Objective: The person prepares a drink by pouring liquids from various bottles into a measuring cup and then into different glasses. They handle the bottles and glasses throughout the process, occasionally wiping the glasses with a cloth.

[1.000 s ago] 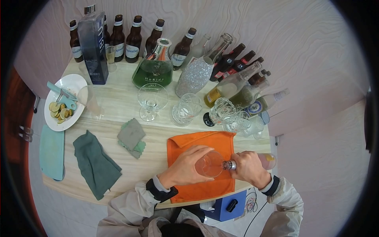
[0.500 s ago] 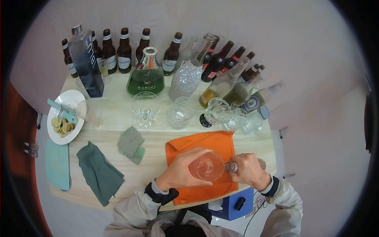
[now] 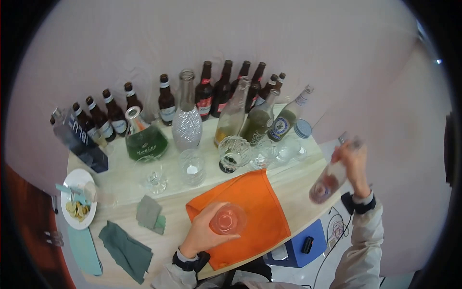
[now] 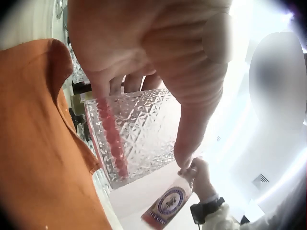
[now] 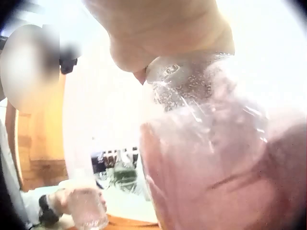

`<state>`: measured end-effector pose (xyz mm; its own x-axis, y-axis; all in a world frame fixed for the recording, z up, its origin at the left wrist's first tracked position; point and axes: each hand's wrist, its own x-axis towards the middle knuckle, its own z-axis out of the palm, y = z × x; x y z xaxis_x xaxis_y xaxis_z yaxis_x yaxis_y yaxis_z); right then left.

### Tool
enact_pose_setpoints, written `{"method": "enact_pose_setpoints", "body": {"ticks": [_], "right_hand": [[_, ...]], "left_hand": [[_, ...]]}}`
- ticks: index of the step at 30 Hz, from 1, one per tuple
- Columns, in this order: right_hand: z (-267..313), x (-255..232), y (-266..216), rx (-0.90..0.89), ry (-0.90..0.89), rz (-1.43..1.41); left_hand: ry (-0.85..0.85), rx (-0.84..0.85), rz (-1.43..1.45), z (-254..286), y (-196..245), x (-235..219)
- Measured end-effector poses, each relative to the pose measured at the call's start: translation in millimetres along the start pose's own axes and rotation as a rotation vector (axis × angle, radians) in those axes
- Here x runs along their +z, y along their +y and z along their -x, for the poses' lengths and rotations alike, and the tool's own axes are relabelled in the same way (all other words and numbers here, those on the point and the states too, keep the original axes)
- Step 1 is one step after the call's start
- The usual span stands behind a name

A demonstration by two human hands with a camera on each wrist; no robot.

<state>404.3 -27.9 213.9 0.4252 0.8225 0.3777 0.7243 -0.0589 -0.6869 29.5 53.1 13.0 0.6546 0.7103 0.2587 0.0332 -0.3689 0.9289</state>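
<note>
My left hand point(image 3: 202, 231) grips a cut-glass tumbler point(image 3: 228, 219) over the orange cloth point(image 3: 262, 207), thumb on one side and fingers on the other. A shallow layer of pink liquid shows at the bottom of the tumbler point(image 4: 139, 129) in the left wrist view. Off the table's right edge, my right hand point(image 3: 355, 166) holds a clear bottle point(image 3: 328, 185) by its neck, tilted with its base down and toward the table. Pink liquid is inside the bottle point(image 5: 206, 177), and the left wrist view shows its round blue-and-white label.
Brown beer bottles point(image 3: 166, 103) line the back, with a green decanter point(image 3: 147, 142) and a tall blue bottle point(image 3: 82, 142) at left. Stemmed glasses point(image 3: 234, 153) stand before them. A plate point(image 3: 79, 176) of lime slices, a dark green cloth point(image 3: 127, 253) and grey-green cloths point(image 3: 148, 212) lie left.
My right hand has drawn the bottle from the tumbler's rim out to the right, turning its neck up. The tumbler stays in my left hand, slightly nearer me. The head view has swung right.
</note>
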Motion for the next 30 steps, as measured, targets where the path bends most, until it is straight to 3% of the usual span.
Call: {"method": "enact_pose_setpoints", "body": {"ticks": [4, 6, 12, 16, 26, 30], "right_hand": [[-59.9, -20.8, 26.8, -0.041, 0.284, -0.066], [-94.6, -13.4, 44.7, -0.088, 0.421, -0.244], [-177.9, 33.7, 126.9, 0.096, 0.522, -0.24], [-200.1, 68.8, 169.7, 0.164, 0.544, -0.219], [-213.5, 86.5, 177.3, 0.173, 0.425, -0.124], [-212.8, 88.6, 192.9, 0.156, 0.396, -0.102]], "left_hand": [[-0.039, -0.058, -0.008, -3.6, -1.3, 5.7], [-0.063, -0.071, -0.022, -5.4, -0.7, 7.2], [-0.089, -0.088, -0.077, -10.1, 0.2, 6.2], [-0.097, -0.123, -0.07, -7.9, -5.2, 5.2], [-0.047, -0.094, 0.022, -13.2, -4.0, 3.5], [-0.063, -0.2, 0.005, -0.9, -24.0, 9.2]]}}
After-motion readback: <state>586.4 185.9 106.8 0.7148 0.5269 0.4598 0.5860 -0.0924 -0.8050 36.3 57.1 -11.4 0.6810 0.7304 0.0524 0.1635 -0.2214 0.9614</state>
